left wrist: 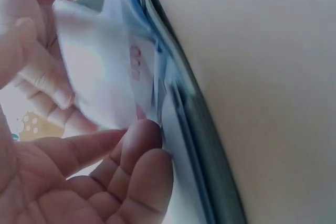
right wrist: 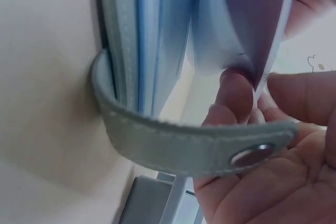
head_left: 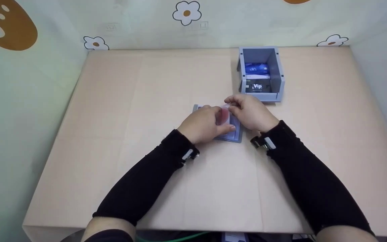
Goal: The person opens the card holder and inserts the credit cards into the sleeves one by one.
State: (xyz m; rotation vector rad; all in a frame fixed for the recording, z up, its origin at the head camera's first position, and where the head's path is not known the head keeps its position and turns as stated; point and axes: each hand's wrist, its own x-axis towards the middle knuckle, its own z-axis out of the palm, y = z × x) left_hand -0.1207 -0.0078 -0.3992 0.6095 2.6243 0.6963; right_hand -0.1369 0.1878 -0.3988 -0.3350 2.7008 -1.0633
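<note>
A grey card holder [head_left: 238, 136] with clear plastic sleeves lies open on the table, partly covered by the hands. A reddish card or slip [head_left: 224, 116] shows among its raised sleeves; red print [left wrist: 136, 62] is visible through the plastic. My left hand [head_left: 204, 123] grips the holder's pages at their lower left, with its fingertips at a sleeve's edge. Between thumb and fingers, my right hand [head_left: 252, 112] pinches the corner of a raised clear sleeve [right wrist: 218, 30]. The holder's strap [right wrist: 173, 145], with a metal snap, sticks out in front of the right hand.
Behind the right hand stands a grey bin [head_left: 281, 82] holding several cards, among them a blue card [head_left: 256, 68] and a black card marked Vip [head_left: 257, 86]. The beige table [head_left: 139, 101] meets walls [head_left: 139, 27] at the back and sides.
</note>
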